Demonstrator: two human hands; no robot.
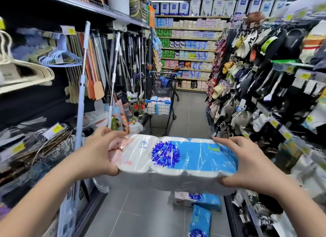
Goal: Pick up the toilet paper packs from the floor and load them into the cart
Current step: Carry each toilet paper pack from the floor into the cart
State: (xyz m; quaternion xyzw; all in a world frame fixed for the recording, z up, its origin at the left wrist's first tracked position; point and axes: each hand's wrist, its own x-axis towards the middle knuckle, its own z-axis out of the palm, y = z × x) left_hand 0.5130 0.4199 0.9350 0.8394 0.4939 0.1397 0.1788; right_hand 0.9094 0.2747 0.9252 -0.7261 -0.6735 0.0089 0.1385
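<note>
Blue/white TP pack (176, 159) held level, 2 floor packs (205, 200) (200, 222) below, cart (163, 91) ahead.

My left hand (98, 152) and my right hand (247, 162) are bare. Both arms are bare as well: my left forearm (44, 192) fills the near left corner, my right forearm (298, 205) the near right. Each looks smooth, slim at the wrist and broader at the near edge.
</note>
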